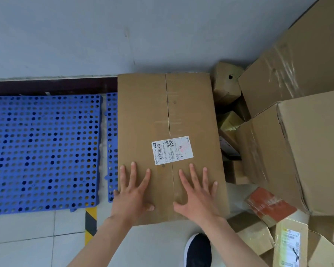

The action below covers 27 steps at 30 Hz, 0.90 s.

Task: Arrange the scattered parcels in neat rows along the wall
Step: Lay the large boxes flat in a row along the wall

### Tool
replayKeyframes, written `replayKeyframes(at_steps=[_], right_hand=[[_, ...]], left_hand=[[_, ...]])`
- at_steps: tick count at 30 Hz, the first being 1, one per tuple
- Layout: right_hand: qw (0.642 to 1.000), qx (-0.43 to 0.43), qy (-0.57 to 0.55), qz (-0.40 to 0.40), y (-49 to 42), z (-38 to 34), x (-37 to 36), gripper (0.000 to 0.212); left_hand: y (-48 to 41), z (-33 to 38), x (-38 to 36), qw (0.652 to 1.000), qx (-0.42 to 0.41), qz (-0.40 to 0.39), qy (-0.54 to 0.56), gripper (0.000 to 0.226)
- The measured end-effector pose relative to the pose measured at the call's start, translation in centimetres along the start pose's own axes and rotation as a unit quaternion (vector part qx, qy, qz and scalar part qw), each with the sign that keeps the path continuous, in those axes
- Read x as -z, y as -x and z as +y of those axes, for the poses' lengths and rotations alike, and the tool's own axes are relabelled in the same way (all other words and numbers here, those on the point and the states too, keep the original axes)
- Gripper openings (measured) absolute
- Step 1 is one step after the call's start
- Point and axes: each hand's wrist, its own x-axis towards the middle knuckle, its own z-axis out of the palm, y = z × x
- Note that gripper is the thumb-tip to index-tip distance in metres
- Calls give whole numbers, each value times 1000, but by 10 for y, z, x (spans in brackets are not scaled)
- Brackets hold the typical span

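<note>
Both hands are lying flat on a large cardboard parcel [170, 139] at the frame's centre — the left hand [132, 191] and right hand [198, 195] pressing its near end, fingers spread and straight, grasping nothing. The parcel's far end is touching the wall [104, 35], beside a blue perforated pallet [42, 153] — piled boxes [297, 132] are crowding the right.

Parcel [168, 116] against wall [123, 35], pallet [42, 151] left, boxes [297, 132] right

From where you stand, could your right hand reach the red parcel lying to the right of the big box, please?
Probably yes. The right hand rests flat on the big box, and the red parcel lies on the floor to its right, with its top face uncovered and nothing standing between them.
</note>
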Motion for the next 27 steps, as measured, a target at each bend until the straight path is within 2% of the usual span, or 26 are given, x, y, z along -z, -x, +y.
replayKeyframes(at_steps=[8, 15, 22, 27], right_hand=[[999, -35, -36, -12, 6, 25, 2, 99], [999, -30, -4, 10, -32, 55, 30, 100], [1000, -17, 14, -10, -27, 59, 30, 101], [999, -4, -13, -36, -24, 48, 43, 102]], left_hand=[[-4, 24, -7, 1000, -21, 10, -5, 105], [-37, 47, 10, 998, -32, 41, 24, 105], [-37, 44, 8, 998, -38, 22, 37, 103], [-34, 38, 27, 1000, -25, 0, -4, 100]])
